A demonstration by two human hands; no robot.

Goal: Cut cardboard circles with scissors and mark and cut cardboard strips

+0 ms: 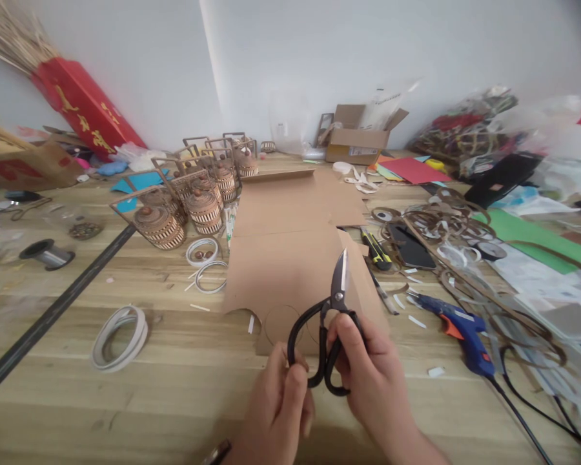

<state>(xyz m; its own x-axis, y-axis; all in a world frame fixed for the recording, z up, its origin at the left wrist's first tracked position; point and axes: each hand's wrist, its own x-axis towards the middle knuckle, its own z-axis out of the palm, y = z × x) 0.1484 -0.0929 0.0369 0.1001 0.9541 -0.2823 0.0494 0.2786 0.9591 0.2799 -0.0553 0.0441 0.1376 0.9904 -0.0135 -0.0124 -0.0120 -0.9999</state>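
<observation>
A pair of black-handled scissors [339,290] is held up in front of me, blades closed and pointing away. My left hand [281,403] pinches the left handle loop between thumb and fingers. Around the right loop my right hand [368,365] is closed, its thumb lying along the handle. Behind and below the scissors lies a flat sheet of brown cardboard [281,258], with a folded edge at the back. Circles are drawn near its front edge, partly hidden by the scissors, and a curved piece is cut out of its left front corner.
Small woven baskets with handles [203,210] stand at the back left. White rolled strips [120,339] and a wire spool [47,254] lie to the left. On the right are a blue glue gun [465,329] with its cord, a yellow-black utility knife [376,248], a phone [411,245] and tangled brown strips [436,216].
</observation>
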